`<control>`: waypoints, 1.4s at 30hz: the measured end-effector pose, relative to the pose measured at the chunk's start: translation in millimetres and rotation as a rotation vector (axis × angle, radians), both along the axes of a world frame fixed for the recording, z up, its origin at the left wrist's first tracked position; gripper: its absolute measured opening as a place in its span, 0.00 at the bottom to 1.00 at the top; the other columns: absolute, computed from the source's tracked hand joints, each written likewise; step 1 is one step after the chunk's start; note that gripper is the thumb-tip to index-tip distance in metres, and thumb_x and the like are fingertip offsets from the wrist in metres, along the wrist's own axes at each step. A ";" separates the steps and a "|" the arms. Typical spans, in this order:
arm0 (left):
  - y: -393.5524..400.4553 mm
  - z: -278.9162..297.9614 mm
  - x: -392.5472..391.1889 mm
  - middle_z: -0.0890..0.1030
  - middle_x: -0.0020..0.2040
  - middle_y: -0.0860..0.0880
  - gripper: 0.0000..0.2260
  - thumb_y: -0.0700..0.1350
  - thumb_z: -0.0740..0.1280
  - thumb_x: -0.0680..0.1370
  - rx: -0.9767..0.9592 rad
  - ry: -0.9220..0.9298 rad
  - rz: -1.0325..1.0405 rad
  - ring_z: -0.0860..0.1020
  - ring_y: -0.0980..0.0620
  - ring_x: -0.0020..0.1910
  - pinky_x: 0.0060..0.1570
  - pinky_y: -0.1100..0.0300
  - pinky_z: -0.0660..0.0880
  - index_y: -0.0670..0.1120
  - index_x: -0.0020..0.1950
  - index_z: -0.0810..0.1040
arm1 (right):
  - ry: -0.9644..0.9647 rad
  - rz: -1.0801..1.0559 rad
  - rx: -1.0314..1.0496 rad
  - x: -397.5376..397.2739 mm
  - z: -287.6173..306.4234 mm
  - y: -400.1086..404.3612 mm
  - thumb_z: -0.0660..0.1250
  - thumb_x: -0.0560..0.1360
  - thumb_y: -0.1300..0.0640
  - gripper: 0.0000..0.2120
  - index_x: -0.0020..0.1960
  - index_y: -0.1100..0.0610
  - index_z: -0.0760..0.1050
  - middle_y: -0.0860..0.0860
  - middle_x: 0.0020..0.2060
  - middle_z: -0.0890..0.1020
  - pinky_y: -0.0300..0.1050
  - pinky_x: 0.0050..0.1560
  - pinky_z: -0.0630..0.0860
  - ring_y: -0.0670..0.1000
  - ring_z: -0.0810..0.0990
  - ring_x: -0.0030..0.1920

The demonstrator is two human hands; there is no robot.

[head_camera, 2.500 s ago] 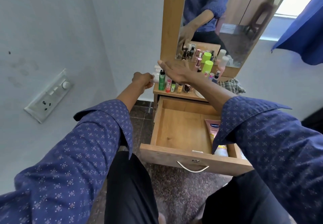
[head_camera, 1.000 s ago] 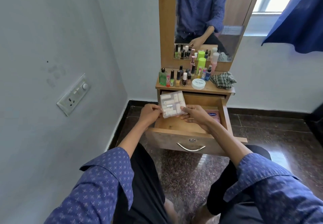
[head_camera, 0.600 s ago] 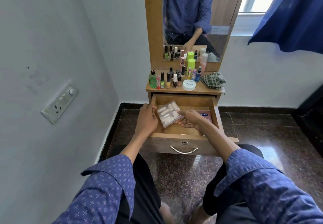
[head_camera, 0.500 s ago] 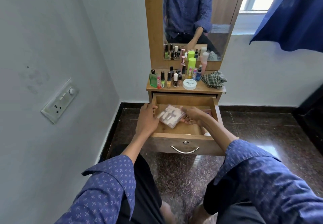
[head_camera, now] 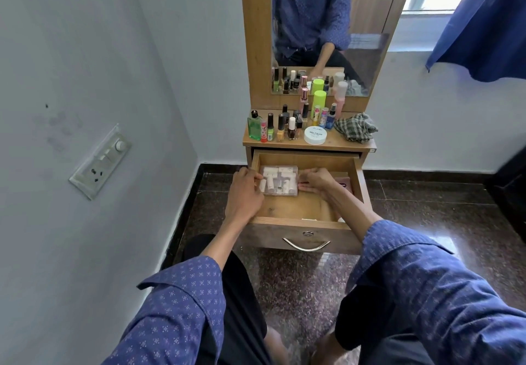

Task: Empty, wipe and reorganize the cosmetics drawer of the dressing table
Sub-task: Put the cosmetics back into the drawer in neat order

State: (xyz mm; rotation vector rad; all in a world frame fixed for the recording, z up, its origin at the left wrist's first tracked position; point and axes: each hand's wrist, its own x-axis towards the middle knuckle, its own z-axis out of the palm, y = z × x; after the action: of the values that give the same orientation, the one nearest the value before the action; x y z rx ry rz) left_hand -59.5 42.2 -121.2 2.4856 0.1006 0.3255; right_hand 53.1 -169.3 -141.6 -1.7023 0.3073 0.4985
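The wooden drawer (head_camera: 301,233) of the dressing table is pulled out. A clear plastic box of small white items (head_camera: 279,180) lies flat on the drawer floor at the back left. My left hand (head_camera: 245,191) grips its left edge and my right hand (head_camera: 317,181) holds its right edge with the fingertips. A pink tube (head_camera: 345,183) lies at the drawer's right side, mostly hidden by my right arm. Nail polish bottles (head_camera: 280,127), a green bottle (head_camera: 254,125), a white jar (head_camera: 315,135) and a lime can (head_camera: 319,101) stand on the tabletop.
A checked cloth (head_camera: 355,127) lies crumpled at the tabletop's right end. A mirror (head_camera: 327,23) rises behind the bottles. A wall with a switch plate (head_camera: 99,162) is close on the left, and a blue curtain (head_camera: 484,20) hangs at the upper right. Dark granite floor surrounds the table.
Both hands carried the clear box from in front of the tabletop down into the drawer; it now rests flat at the back left.
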 end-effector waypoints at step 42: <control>-18.6 126.0 110.8 0.74 0.64 0.42 0.11 0.44 0.70 0.80 0.569 -0.198 0.084 0.68 0.40 0.66 0.60 0.43 0.67 0.44 0.62 0.81 | -1.066 0.205 -0.907 19.4 150.2 49.0 0.71 0.79 0.45 0.18 0.66 0.50 0.81 0.52 0.52 0.87 0.52 0.49 0.82 0.55 0.86 0.51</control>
State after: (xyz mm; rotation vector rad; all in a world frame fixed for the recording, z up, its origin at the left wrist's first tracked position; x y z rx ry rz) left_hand 51.2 23.6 4.9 2.9934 0.0319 0.7179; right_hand 72.4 -120.3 8.6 -2.6178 -0.5064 -0.5435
